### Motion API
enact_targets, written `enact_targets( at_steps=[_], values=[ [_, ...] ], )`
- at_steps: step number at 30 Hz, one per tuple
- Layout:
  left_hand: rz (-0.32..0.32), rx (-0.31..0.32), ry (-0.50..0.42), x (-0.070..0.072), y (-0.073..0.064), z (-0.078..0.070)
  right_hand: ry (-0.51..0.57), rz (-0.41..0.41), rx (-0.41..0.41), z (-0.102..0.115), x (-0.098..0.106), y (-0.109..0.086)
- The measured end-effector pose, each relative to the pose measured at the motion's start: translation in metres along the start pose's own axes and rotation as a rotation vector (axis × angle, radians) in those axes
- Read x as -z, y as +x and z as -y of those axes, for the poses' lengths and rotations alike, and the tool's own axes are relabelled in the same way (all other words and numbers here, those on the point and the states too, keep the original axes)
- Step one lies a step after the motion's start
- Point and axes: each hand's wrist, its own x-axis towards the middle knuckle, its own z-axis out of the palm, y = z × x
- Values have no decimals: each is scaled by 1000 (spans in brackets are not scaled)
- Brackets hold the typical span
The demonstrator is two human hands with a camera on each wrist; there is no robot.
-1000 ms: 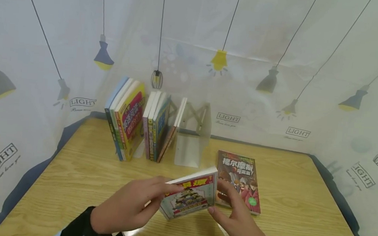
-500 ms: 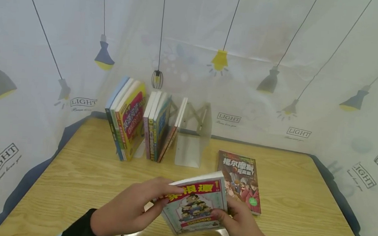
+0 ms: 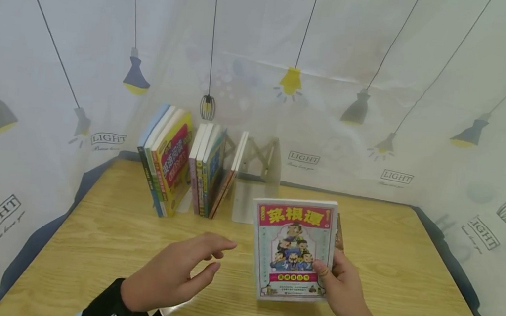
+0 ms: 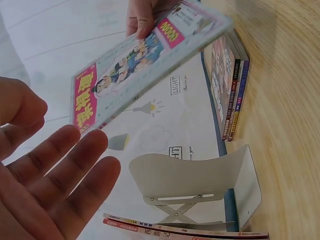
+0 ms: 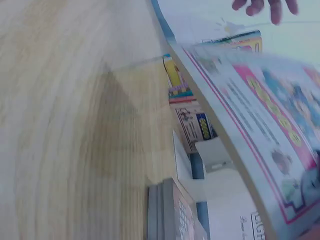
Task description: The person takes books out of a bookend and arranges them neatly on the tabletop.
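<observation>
My right hand [image 3: 349, 294] grips a light blue book [image 3: 292, 250] with a pink title band, by its lower right edge, thumb on the cover. The book is held up, cover facing me, over the right-middle of the table. Left of it, apart from it, my left hand [image 3: 177, 271] hangs with loosely bent fingers and holds nothing. In the left wrist view those fingers [image 4: 75, 170] are near the book's title end. A small stack of books [image 4: 230, 90] lies flat behind the held book; the head view shows only a brown sliver of it.
At the back left of the wooden table [image 3: 108, 246], several books lean upright, with a yellow book [image 3: 172, 159] and thinner books [image 3: 207, 174] among them. A white metal bookend [image 3: 245, 202] stands at their right. A lamp-printed curtain [image 3: 335, 25] surrounds the table.
My left hand has let go of the light blue book. The right hand has moved it right and turned it upright, so its whole cover shows and it hides most of the brown book behind.
</observation>
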Motion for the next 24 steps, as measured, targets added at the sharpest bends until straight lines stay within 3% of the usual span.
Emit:
enact_targets(
  at_steps=[6,12,24],
  values=[
    [15,1,8,-2,-1,0,29,-147,-133,-6,23,9],
    [22,8,8,-4,-2,1,-27,-237,-250,-19,37,17],
    [52,43,25,-9,-6,5,-107,-155,-517,-55,49,39]
  ],
)
